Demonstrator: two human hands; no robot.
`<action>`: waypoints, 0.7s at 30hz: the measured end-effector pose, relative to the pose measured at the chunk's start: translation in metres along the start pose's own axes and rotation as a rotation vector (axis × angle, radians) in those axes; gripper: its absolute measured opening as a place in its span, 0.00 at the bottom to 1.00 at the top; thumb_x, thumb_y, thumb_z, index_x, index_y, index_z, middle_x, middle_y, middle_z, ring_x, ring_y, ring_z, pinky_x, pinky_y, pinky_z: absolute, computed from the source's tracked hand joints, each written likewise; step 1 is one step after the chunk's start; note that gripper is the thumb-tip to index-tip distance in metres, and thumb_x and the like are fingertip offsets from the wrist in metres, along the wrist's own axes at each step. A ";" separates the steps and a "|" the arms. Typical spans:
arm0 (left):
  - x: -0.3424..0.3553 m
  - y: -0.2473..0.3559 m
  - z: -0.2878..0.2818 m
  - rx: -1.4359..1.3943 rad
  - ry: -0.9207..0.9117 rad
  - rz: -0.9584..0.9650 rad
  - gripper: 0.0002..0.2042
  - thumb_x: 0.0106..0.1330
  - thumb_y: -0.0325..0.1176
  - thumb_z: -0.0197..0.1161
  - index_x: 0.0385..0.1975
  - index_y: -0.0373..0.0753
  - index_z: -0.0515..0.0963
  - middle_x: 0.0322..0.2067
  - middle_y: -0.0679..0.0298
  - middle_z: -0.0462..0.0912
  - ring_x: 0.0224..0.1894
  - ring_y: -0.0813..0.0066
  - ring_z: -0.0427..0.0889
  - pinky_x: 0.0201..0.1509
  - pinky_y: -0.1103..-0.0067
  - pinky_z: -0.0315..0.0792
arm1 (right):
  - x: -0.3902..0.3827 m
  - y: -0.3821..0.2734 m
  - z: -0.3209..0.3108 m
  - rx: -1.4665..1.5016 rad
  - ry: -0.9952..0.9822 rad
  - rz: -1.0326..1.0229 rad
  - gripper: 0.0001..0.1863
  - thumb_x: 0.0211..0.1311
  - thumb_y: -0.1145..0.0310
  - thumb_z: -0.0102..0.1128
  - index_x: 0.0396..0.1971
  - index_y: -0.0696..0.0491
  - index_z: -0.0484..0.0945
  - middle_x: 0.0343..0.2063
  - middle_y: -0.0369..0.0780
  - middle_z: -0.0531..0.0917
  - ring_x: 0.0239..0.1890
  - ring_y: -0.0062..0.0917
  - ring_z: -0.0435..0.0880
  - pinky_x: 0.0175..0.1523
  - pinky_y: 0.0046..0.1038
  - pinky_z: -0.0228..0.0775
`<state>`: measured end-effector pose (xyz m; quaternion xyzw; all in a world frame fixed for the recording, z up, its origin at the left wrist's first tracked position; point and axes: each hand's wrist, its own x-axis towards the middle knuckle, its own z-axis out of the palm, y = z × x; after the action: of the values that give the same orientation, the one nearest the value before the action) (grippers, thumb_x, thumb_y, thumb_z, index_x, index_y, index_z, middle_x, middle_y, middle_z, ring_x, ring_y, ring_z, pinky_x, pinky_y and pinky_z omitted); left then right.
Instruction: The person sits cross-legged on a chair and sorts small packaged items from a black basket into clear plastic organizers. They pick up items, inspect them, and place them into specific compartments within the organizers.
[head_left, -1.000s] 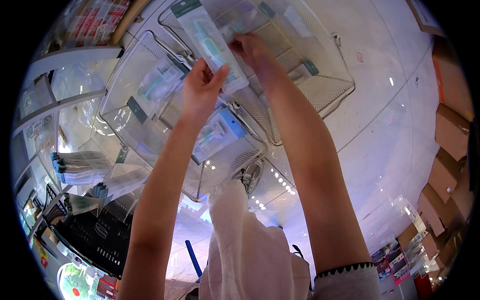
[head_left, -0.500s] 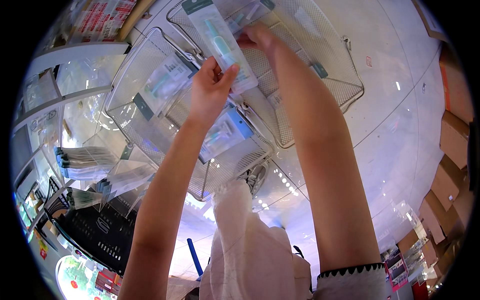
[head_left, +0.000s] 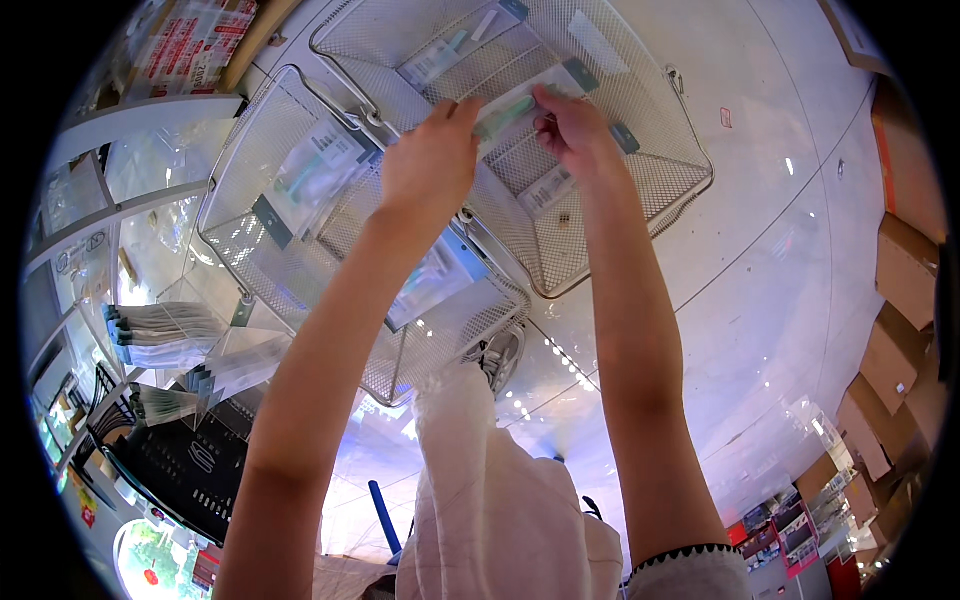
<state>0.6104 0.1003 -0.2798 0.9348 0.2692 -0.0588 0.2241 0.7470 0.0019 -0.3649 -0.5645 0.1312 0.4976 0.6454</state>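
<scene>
A clear flat packet (head_left: 510, 115) with a dark green header and a slim mint-green item inside is stretched between my hands over the right wire mesh basket (head_left: 655, 190). My left hand (head_left: 430, 165) is closed on its left end, its fingertips partly hidden behind the hand. At the packet's right part, my right hand (head_left: 578, 132) pinches the lower edge near the header. More packets lie flat in this basket, one (head_left: 435, 62) toward the far left. The left wire mesh basket (head_left: 235, 245) holds a labelled packet (head_left: 325, 165) and a blue-edged packet (head_left: 440, 275), partly covered by my left forearm.
Bundles of clear packets (head_left: 165, 330) lie at the left above a black crate (head_left: 185, 470). White shelving (head_left: 130, 205) runs along the left side. Brown cardboard boxes (head_left: 905, 270) line the right. My shoe (head_left: 503, 355) is close to the left basket's near corner.
The upright packet in my left hand has swung down to the right and is tilted over the right basket. My right hand has come back from inside that basket and grips the packet too.
</scene>
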 end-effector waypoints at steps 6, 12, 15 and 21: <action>0.001 0.005 0.004 0.233 -0.221 0.017 0.13 0.59 0.35 0.53 0.44 0.44 0.71 0.38 0.61 0.78 0.35 0.58 0.78 0.37 0.67 0.73 | 0.046 0.017 -0.002 -0.142 0.205 -0.059 0.10 0.55 0.71 0.56 0.32 0.62 0.72 0.27 0.42 0.78 0.23 0.25 0.78 0.25 0.23 0.75; 0.001 -0.006 0.001 -0.003 -0.246 0.023 0.11 0.60 0.35 0.52 0.40 0.42 0.75 0.39 0.60 0.78 0.36 0.58 0.78 0.38 0.69 0.72 | 0.069 0.020 -0.019 -0.656 0.195 -0.076 0.12 0.56 0.68 0.55 0.27 0.65 0.74 0.21 0.44 0.79 0.19 0.27 0.79 0.22 0.26 0.77; -0.002 -0.008 -0.008 -0.157 -0.214 0.017 0.11 0.59 0.32 0.52 0.40 0.41 0.75 0.40 0.58 0.78 0.38 0.58 0.77 0.41 0.71 0.71 | 0.071 0.020 -0.021 -0.796 0.178 -0.036 0.15 0.57 0.65 0.54 0.24 0.65 0.74 0.17 0.45 0.78 0.16 0.28 0.78 0.19 0.26 0.76; -0.050 -0.020 -0.036 -0.332 0.252 0.065 0.10 0.56 0.24 0.53 0.39 0.37 0.74 0.39 0.56 0.77 0.42 0.59 0.77 0.45 0.74 0.70 | 0.052 0.018 -0.010 -0.807 0.200 -0.024 0.19 0.60 0.61 0.49 0.21 0.64 0.74 0.15 0.45 0.78 0.14 0.28 0.78 0.18 0.25 0.74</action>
<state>0.5570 0.1075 -0.2434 0.8932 0.2707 0.1109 0.3415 0.7614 0.0167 -0.4170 -0.8193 -0.0187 0.4442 0.3621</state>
